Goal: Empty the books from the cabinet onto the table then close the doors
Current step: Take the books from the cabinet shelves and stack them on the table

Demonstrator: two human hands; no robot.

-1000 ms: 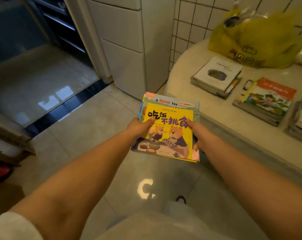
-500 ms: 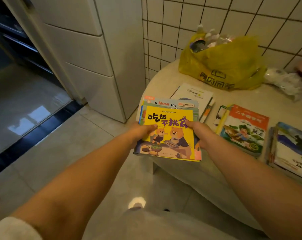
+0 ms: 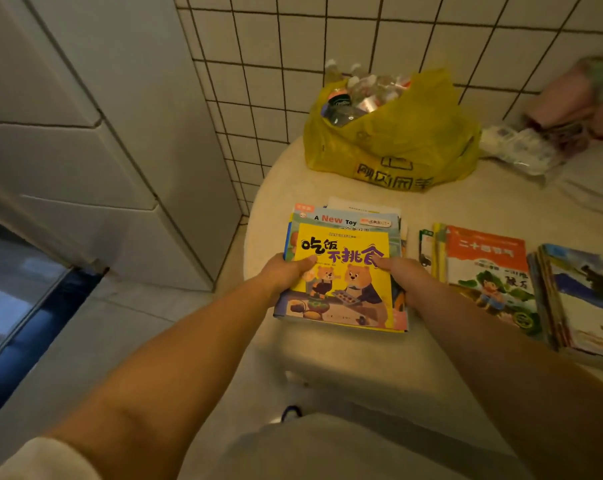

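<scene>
— Over the near left part of the round pale bench (image 3: 466, 199), what is being held?

— One stack of thin picture books (image 3: 341, 271), gripped from both sides. Left hand (image 3: 286, 271) clasps the stack's left edge, thumb curled over the top cover; right hand (image 3: 402, 273) clasps the right edge the same way, thumb on the cover.

— How does the stack look?

— Its top book has a bright yellow cover with dark purple Chinese characters and two cartoon bears at a kitchen counter. Behind it peeks a pale blue cover reading "A New Toy". Book edges are uneven, some poking out at the sides and back.

— Is it lying on the bench yet?

— I cannot tell whether it is touching; it sits over a white book already lying there.

— What else is on the bench?

— Just right, an orange-topped book pile (image 3: 483, 268), then another pile with a painted cover (image 3: 584, 299) at the right edge. Behind stands a yellow plastic bag (image 3: 393, 143) stuffed with bottles, against the tiled wall (image 3: 293, 46).
</scene>
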